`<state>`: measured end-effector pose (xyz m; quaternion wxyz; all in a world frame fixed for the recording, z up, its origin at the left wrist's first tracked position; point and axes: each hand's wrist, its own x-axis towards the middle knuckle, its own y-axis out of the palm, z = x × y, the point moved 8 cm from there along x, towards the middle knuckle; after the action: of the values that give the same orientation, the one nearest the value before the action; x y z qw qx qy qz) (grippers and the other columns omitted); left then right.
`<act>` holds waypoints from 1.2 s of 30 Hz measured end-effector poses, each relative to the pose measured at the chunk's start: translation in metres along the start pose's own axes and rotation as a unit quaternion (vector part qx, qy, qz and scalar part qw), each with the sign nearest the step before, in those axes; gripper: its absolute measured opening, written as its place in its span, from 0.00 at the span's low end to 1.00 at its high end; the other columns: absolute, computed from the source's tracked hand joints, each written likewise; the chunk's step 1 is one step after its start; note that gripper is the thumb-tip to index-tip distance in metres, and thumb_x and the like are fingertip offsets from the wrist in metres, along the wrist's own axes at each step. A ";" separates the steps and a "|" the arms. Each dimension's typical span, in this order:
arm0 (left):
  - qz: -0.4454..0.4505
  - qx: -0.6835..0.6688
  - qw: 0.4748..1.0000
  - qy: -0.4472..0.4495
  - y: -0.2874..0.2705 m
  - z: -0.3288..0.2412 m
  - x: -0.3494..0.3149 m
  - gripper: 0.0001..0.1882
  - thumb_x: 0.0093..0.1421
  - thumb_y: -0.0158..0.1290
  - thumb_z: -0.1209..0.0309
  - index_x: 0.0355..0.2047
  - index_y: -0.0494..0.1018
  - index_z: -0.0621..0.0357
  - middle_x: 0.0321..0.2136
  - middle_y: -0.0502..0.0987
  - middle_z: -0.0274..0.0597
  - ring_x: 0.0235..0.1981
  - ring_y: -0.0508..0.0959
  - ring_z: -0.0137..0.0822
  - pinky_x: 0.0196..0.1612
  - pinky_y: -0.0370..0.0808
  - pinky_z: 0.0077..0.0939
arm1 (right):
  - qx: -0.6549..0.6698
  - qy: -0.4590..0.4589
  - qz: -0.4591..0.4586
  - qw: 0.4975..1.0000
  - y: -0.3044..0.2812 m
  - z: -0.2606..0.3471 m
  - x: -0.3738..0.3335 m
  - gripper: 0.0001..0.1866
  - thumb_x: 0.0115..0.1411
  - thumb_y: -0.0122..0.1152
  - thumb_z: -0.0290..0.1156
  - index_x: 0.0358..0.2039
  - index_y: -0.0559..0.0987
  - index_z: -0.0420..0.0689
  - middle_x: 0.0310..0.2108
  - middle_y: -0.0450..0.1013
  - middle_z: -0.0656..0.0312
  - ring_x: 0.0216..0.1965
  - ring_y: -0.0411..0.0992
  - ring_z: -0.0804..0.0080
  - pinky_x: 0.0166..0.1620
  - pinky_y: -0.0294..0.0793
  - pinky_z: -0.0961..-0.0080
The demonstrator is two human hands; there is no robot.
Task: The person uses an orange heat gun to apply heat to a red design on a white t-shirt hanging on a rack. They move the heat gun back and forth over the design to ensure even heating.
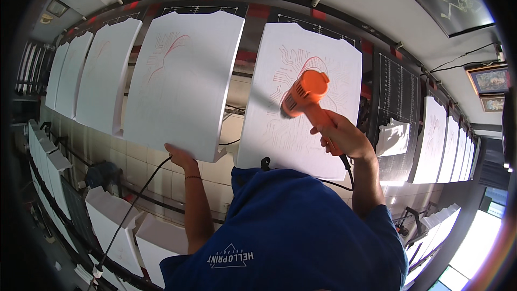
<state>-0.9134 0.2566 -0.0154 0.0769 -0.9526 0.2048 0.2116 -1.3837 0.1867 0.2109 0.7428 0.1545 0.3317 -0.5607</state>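
Note:
My right hand (347,136) is closed around the handle of an orange hot-air gun (308,92). The gun hangs over a white shirt panel (258,124) printed with fine red circuit-like lines, its dark nozzle pointing left. A black cord (349,170) runs from the handle's end toward my body. My left hand (182,157) is low at the near edge of another white panel (186,86), which has a faint red print. Its fingers close around a black power cord (134,200) that trails down to the lower left; the palm is hidden.
More white panels (102,75) lie on boards along the bench to the left, and others (431,140) to the right. A dark board (396,91) carries a crumpled white piece (393,137). Behind me on the left stands another row of panels (113,231). Pictures (487,81) hang at right.

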 end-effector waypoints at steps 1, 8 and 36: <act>-0.002 0.001 1.000 -0.001 -0.001 0.000 -0.001 0.38 0.66 0.39 0.45 0.54 0.62 0.75 0.54 0.68 0.55 0.50 0.71 0.46 0.54 0.69 0.36 | -0.001 0.006 0.014 1.000 0.002 -0.002 -0.002 0.22 0.63 0.50 0.31 0.55 0.66 0.36 0.36 0.73 0.59 0.24 0.68 0.81 0.26 0.73 0.82; -0.013 0.019 1.000 -0.011 -0.002 0.002 0.000 0.38 0.66 0.39 0.45 0.53 0.62 0.78 0.51 0.69 0.56 0.48 0.73 0.46 0.52 0.71 0.35 | 0.015 -0.021 -0.093 0.995 -0.016 -0.010 -0.013 0.23 0.61 0.50 0.30 0.55 0.65 0.35 0.35 0.73 0.58 0.24 0.70 0.80 0.26 0.74 0.81; -0.012 0.022 1.000 -0.013 -0.010 0.013 0.015 0.35 0.65 0.44 0.49 0.51 0.65 0.78 0.49 0.71 0.55 0.45 0.74 0.45 0.48 0.73 0.34 | -0.037 0.033 0.110 0.993 0.076 -0.020 -0.037 0.22 0.64 0.49 0.29 0.57 0.63 0.36 0.39 0.73 0.58 0.25 0.70 0.81 0.23 0.72 0.84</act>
<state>-0.9017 0.2631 -0.0330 0.1028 -0.9503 0.1965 0.2184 -1.3247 0.2507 0.2104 0.7935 0.1807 0.3578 -0.4578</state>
